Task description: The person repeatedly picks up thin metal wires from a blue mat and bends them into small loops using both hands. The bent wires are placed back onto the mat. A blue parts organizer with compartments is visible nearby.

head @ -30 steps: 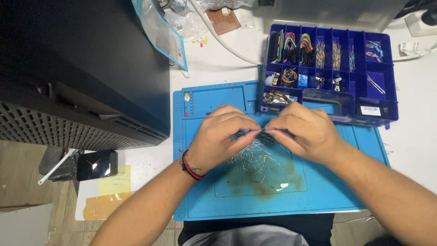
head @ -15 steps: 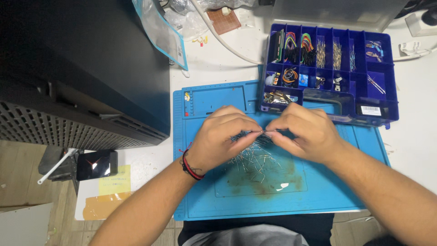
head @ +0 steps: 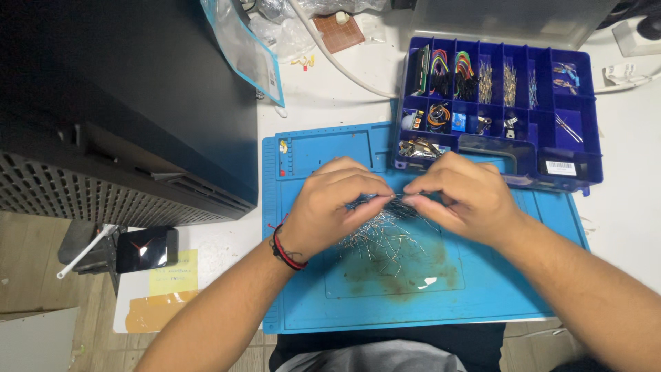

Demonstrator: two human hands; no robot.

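Head view: my left hand (head: pixel 330 207) and right hand (head: pixel 458 200) pinch, I think, one thin wire lead (head: pixel 392 200) above the loose pile (head: pixel 382 238); pulling hard could scatter leads off the blue mat (head: pixel 482 289).

Your left hand (head: pixel 330 207) and right hand (head: pixel 461 196) meet fingertip to fingertip, pinching thin metal leads from the loose pile of wire components (head: pixel 382 238) on the blue work mat (head: pixel 310 303). Purple compartment box (head: pixel 502 103) sits just behind, black case (head: pixel 124 103) at left.
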